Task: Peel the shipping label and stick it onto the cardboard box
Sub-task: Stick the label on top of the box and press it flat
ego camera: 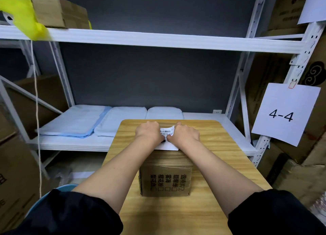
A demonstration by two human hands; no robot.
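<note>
A brown cardboard box [165, 174] with black printed characters on its near side stands on a small wooden table [211, 164]. A white shipping label [167, 131] with a barcode is held above the box's far top edge. My left hand [149, 132] and my right hand [187, 135] both pinch the label, thumbs meeting near its middle. The label's top right corner curls up. Its lower white edge [169, 147] lies over the box top. The hands hide most of the label and the box top.
White metal shelving [158, 38] stands behind the table, with folded white and blue cloths [84, 121] on the lower shelf. A cardboard box [60, 12] and a yellow object [23, 15] sit on the upper shelf. A "4-4" sign [284, 114] hangs at right. Cartons flank both sides.
</note>
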